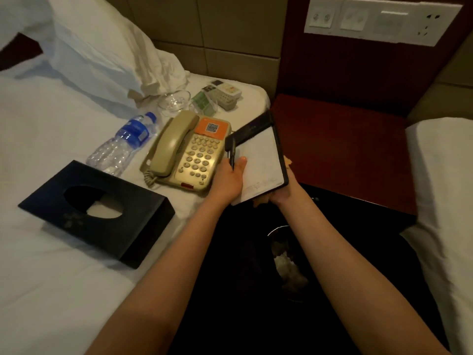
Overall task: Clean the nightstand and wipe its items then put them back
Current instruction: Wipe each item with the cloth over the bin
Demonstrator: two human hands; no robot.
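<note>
Between the bed and the dark red nightstand [340, 155], both my hands hold a black notepad holder [261, 160] with white paper in it. My left hand [230, 179] grips its left edge, thumb on the paper, along with a black pen [231, 156]. My right hand [281, 193] holds the holder's near right corner from below, with an orange-brown cloth [288, 161] peeking out under it. On the bed lie a beige telephone [189, 152], a water bottle [122, 144], a black tissue box [97, 213], a glass ashtray [174, 101], a white remote [225, 94] and a green card holder [203, 101].
A waste bin [286, 265] with crumpled paper stands on the dark floor below my arms. A white pillow [102, 52] lies at the head of the bed. A second white bed [442, 188] borders the nightstand's right side. A switch panel [378, 20] hangs on the wall.
</note>
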